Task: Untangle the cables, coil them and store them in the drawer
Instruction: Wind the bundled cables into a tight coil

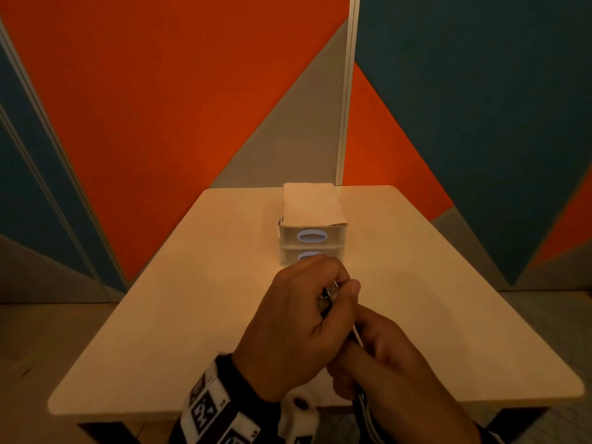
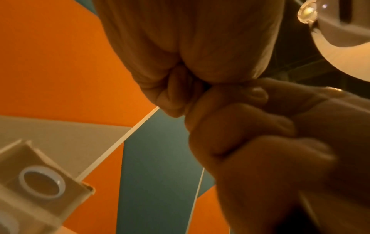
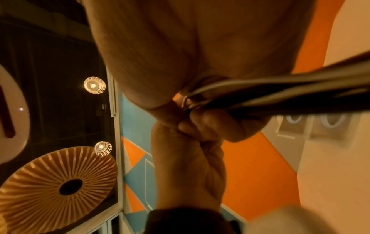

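Both hands are together over the near half of the pale beige tabletop (image 1: 153, 315), roughly mid-width, raised off the surface.

Left hand (image 1: 298, 328): fingers curled tight into a fist around a bundle of dark and light-grey cables (image 3: 280, 93). A bit of metal connector end (image 1: 330, 291) pokes out between its thumb and forefinger in the head view.

Right hand (image 1: 394, 357): just behind and under the left, touching it, fingers curled around the same bundle. A thin white cable strand (image 1: 358, 339) shows between the two hands and runs down past the near edge of the tabletop. Right wrist view shows several strands side by side leaving the grip, with one looped at the fingers. Can't tell how many cables there are or how tangled.

Small translucent plastic two-drawer unit with oval pale-blue handles (image 1: 312, 238) sits toward the far edge, mid-width, just beyond the hands. Both drawers look closed. A flat white paper-like sheet (image 1: 312, 203) lies on top of it.

Behind: orange, teal and grey wall panels (image 1: 160, 107).
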Tool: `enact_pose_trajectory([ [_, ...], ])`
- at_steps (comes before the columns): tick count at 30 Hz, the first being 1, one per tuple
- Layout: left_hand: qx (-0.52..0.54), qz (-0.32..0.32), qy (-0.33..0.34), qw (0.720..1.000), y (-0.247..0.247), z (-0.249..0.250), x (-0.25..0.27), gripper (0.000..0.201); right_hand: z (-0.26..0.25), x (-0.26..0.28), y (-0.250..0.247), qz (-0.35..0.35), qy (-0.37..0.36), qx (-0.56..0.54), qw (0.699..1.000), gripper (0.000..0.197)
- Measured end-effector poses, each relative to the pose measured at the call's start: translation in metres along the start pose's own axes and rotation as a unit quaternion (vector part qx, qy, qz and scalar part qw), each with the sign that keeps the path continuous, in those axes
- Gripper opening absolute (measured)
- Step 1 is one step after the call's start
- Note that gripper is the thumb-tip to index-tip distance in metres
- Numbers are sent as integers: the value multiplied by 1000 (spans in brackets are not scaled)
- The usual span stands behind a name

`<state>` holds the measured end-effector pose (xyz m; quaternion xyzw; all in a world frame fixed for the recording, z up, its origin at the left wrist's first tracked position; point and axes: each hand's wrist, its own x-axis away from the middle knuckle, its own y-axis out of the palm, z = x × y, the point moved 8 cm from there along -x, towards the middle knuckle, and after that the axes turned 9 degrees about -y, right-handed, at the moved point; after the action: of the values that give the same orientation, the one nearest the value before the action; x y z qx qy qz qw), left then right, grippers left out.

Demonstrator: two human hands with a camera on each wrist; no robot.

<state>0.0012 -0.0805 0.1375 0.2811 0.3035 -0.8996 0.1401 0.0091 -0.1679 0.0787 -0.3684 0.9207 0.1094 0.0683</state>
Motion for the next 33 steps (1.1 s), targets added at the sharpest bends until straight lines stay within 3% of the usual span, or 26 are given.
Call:
enact_pose_trajectory([
  [3, -9, 2, 5, 1000, -3, -3, -4, 30, 13, 2, -4, -12, 71, -38, 997, 36],
  [6, -3, 3, 9, 1000, -6, -7, -6, 31, 15, -1, -3, -19, 112, -78, 990, 26],
  [8, 11, 14, 0, 1000, -9, -14, -5, 33, 19, -2, -4, -16, 129, -67, 989, 33],
  [10, 52, 10, -40, 998, -8, -24, -6, 33, 20, -2, -3, -18, 135, -53, 989, 43],
  [12, 89, 1, -63, 994, -5, -29, -8, 30, 18, -5, 0, -14, 131, -58, 990, 39],
  [18, 130, -3, -66, 989, -2, -37, -38, 36, -3, -34, -11, 2, 45, 46, 998, 34],
  [24, 106, 70, -75, 989, -13, -66, -99, 41, -17, -95, -31, -38, 94, 34, 994, 31],
  [28, 97, 101, -109, 984, -11, -106, -119, 38, 1, -120, -46, -47, 134, 0, 990, 33],
  [33, 230, 78, -180, 953, 9, -152, -117, 37, 26, -133, -56, -76, 185, -93, 975, 38],
])
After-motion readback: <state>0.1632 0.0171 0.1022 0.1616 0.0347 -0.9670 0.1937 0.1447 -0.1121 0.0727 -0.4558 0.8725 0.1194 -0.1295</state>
